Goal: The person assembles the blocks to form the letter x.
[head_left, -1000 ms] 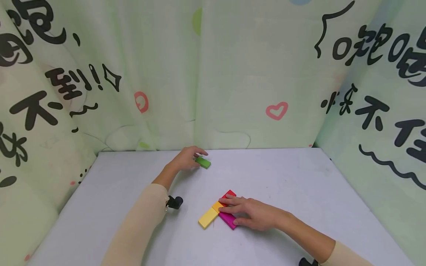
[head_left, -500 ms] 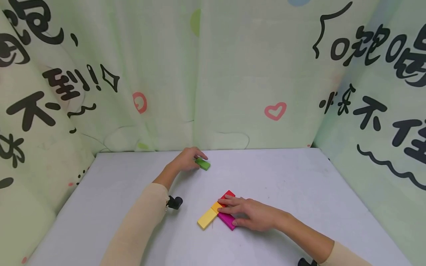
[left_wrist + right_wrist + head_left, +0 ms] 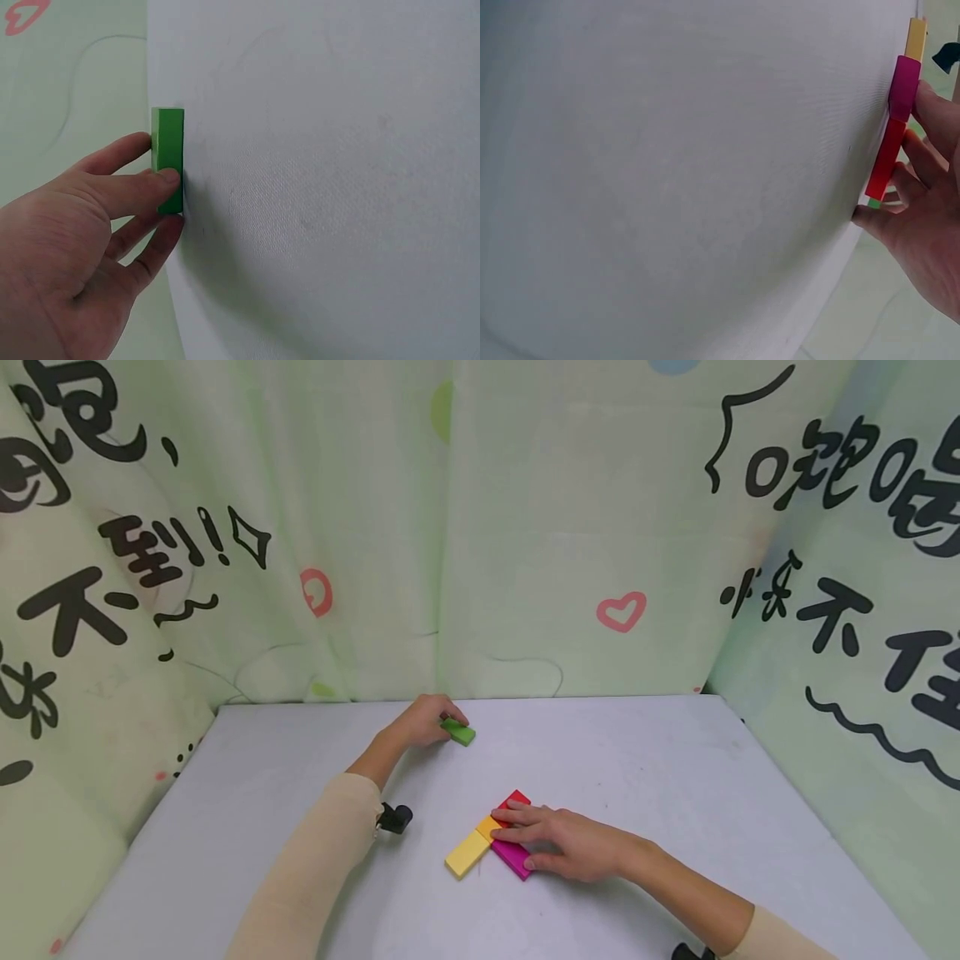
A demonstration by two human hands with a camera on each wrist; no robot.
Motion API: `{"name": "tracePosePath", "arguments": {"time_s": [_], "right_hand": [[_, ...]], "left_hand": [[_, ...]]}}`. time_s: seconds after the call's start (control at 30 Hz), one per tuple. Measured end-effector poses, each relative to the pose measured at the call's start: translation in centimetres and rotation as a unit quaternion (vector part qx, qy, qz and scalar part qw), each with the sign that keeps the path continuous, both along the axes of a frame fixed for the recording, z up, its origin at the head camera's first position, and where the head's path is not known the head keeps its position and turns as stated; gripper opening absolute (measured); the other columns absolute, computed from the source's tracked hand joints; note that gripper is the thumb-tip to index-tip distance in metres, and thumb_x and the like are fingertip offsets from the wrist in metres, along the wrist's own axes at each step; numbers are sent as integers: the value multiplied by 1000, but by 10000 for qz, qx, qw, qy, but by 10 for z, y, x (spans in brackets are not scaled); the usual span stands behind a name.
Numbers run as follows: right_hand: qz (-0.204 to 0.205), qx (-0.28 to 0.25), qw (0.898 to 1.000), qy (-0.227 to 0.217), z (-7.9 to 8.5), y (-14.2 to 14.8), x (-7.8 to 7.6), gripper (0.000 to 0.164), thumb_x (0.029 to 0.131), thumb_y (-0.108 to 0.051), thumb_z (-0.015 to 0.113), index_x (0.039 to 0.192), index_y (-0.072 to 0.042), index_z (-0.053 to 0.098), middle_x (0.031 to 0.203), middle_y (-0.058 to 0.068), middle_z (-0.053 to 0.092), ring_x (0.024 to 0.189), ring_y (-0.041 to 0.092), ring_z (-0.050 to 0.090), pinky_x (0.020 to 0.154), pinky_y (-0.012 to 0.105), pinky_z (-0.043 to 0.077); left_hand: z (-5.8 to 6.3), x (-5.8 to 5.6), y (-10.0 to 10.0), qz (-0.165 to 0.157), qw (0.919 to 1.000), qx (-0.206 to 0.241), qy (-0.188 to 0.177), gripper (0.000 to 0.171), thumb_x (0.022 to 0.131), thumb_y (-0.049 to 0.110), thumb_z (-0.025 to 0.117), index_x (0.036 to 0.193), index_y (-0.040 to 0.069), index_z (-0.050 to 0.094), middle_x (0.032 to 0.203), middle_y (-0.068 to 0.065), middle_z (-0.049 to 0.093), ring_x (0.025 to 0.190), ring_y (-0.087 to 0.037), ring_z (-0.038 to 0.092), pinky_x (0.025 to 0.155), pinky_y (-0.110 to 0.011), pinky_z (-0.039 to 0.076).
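At the far side of the table, my left hand point(image 3: 429, 720) pinches a green rectangular block point(image 3: 459, 732). In the left wrist view its thumb lies across the near face of the green block point(image 3: 169, 150), with other fingers behind it. My right hand point(image 3: 573, 843) rests on a group of blocks with its fingers extended. The fingers lie over a red block point(image 3: 517, 797) and the edge of an orange block point(image 3: 489, 825), and the thumb touches a magenta block point(image 3: 512, 858). A yellow block point(image 3: 467, 855) adjoins the orange one, outside the hand.
The white table point(image 3: 645, 760) ends at a printed curtain point(image 3: 525, 527) behind it, with more curtain on both sides. A black wrist device point(image 3: 394, 817) sits at the left cuff, and another point(image 3: 692, 952) shows by the right sleeve.
The left fingers have closed in on the green block, which has tilted and shifted very slightly. My right hand and the blocks under it stay in place.
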State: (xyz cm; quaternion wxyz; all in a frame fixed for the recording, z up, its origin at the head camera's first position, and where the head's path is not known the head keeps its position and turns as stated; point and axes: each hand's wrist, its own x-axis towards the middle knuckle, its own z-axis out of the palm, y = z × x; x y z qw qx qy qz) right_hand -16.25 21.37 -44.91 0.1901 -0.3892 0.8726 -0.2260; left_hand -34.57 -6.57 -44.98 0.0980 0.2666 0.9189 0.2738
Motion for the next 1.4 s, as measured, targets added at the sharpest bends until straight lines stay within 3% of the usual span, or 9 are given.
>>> {"name": "tracePosePath", "arguments": {"time_s": [0.53,0.97,1.4], "right_hand": [[26,-28,9999,97,1,-1,3,55,104,-19,64,156,-31,50,168,-6,37,159,25,28,122,51,38],[103,-81,9998,142,1,-2,3,55,104,-18,64,156,-28,51,168,-3,38,159,29,29,120,56,39],[-34,-7,10000,-53,0,-1,0,55,103,-18,65,155,-30,51,169,-6,36,160,26,27,121,55,36]], "left_hand": [[0,2,0,-51,9999,-139,50,32,92,-5,71,117,13,80,123,-7,71,118,-25,62,104,-42,53],[6,10,-6,4,9997,-226,-47,31,91,-4,75,116,13,80,120,-5,70,115,-24,63,102,-39,55],[8,15,-16,-330,9992,-178,132,31,89,-3,77,115,14,81,116,-2,72,114,-22,65,101,-39,55]]}}
